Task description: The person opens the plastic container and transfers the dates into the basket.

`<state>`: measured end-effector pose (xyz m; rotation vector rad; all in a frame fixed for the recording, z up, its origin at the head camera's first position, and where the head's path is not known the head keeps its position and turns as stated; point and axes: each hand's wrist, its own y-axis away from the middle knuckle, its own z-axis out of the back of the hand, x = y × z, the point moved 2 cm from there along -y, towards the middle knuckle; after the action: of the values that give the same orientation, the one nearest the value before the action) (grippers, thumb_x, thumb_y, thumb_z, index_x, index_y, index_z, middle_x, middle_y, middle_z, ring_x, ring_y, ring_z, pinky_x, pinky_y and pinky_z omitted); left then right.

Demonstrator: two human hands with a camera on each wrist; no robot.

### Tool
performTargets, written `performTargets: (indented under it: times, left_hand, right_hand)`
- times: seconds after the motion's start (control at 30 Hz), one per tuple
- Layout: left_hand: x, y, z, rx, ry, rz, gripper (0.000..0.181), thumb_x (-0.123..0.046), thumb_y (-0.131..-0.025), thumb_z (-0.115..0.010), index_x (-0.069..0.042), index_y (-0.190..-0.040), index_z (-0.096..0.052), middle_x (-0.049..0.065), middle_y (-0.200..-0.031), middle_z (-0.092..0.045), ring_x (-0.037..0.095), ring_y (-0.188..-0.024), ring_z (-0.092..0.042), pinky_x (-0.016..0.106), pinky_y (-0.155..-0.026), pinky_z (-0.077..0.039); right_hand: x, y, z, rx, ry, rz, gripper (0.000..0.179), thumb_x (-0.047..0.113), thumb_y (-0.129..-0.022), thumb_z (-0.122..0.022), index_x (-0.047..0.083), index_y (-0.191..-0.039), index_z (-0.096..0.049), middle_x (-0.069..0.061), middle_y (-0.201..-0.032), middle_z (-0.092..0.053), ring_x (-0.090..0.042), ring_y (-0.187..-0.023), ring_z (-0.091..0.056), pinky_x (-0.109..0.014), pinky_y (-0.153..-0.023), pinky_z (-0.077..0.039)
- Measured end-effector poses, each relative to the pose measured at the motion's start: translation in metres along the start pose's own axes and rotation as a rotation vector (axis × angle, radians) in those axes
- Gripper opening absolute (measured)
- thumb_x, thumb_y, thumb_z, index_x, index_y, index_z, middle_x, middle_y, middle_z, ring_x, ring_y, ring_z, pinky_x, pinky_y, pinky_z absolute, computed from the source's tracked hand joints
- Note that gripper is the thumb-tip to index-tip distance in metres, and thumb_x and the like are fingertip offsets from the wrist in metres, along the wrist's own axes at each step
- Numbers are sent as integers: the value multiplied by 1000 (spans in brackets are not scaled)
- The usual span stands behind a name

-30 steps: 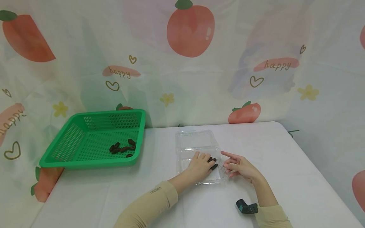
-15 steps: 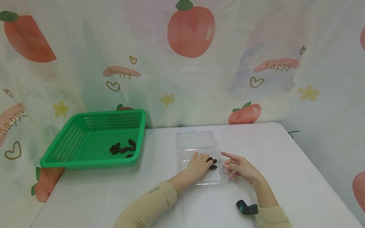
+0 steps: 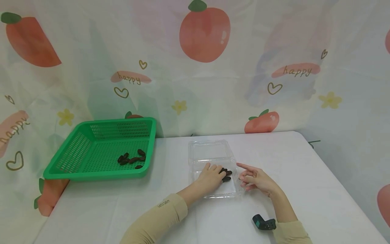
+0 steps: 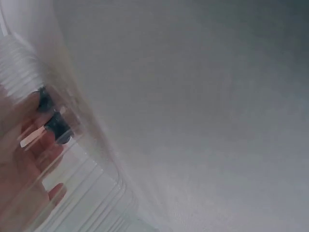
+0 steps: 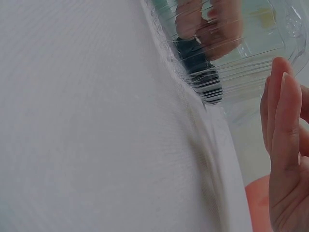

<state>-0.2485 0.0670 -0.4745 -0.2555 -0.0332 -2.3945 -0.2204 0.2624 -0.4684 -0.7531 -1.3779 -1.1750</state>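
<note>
A clear plastic hinged box (image 3: 226, 191) lies with its lid folded back on the white table. Inside it are several dark brown, oblong dates (image 3: 226, 179), gathered towards its right side. My left hand (image 3: 208, 179) reaches into the box, its fingertips right at the dates. Through the box wall in the left wrist view, the left thumb (image 4: 57, 193) stands apart from the fingers, and two dates (image 4: 59, 128) lie against the fingertips. My right hand (image 3: 259, 179) is beside the box's right wall, index finger extended and the others loosely bent, with nothing held.
At the left stands a green perforated plastic basket (image 3: 100, 175) with several more dates (image 3: 124, 159) in its right part. A small black angled device (image 3: 263, 223) is beside the right wrist. A fruit-printed curtain (image 3: 207, 95) hangs behind the white table (image 3: 170, 223).
My left hand has drawn slightly left inside the box. The front date by its fingers has turned from slanted to nearly level and shifted a little left. My right hand stays in place.
</note>
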Motion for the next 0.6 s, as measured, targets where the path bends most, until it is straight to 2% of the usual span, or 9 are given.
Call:
performTargets:
  times: [0.3,0.6]
  left_hand:
    - [-1,0,-3,-6,-18,-3,37,-50,-87,-51,-25,-114,-54,-6,-114,-49,11,-103,-46,34,-93,-32]
    - [0,0,-1,-29,-21,-3,26,-41,-92,-49,-25,-111,-56,-6,-112,-51,12,-102,-48,34,-93,-34]
  right_hand:
    - [0,0,0,0,-3,1,67,8,-87,-60,-1,-142,-23,1,-83,-58,-9,-66,-60,-24,-57,-52]
    - [0,1,0,6,-5,6,65,7,-88,-58,-1,-142,-23,1,-83,-57,-9,-67,-60,-25,-57,-52]
